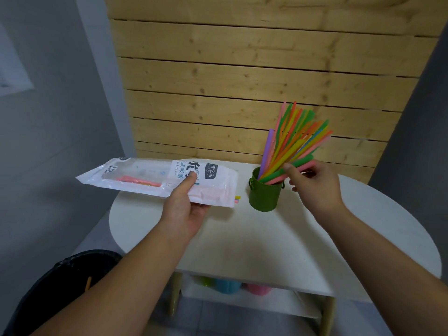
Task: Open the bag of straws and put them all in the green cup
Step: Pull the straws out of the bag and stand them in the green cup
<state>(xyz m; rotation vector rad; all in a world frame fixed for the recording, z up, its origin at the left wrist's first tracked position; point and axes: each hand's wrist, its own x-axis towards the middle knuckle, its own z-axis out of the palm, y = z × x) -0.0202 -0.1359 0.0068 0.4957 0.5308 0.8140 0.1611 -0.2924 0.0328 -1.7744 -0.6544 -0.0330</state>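
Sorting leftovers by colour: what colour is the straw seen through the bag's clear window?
Pink, lying inside the bag; the head view shows it.

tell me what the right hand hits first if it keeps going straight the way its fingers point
The right hand points left and slightly away, so it would most likely meet the straws leaning out of the green cup; its fingertips look already at them, though depth is unclear.

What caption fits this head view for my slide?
Left hand holds the straw bag; right hand settles straws in green cup.

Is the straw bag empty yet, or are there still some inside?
Not empty. The bag in the left hand shows pink straws through its clear window, and straw tips poke from its open end.
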